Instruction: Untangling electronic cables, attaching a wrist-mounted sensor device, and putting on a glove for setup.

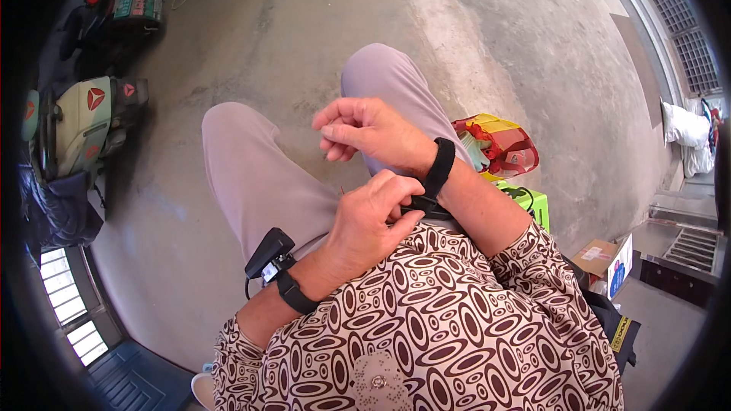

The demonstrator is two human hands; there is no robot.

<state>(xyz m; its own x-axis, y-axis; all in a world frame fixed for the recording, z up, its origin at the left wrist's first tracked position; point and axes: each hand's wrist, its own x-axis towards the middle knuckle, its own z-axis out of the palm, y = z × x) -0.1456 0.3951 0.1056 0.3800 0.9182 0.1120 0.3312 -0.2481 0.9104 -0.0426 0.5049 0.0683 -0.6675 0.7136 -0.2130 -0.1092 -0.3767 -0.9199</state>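
My left hand (365, 213) is closed in front of my belly, its thumb and fingers gripping a black wrist device (428, 205) at my right wrist. Most of that device is hidden behind the fingers and the wrist. A black strap (439, 169) circles the right wrist. Just above, my right hand (373, 131) has its fingers curled and the thumb pressed to them; a thin dark bit shows by the fingertips, too small to name. On my left wrist sits another black device (269, 254), held by a strap (294, 294).
A red and yellow bag (506, 148) stands beside my right knee, with a bright green box (537, 205) nearer me. Scooters (84, 118) are parked at the left. A cardboard box (595, 256) lies at the right, and a dark blue mat (141, 377) at lower left.
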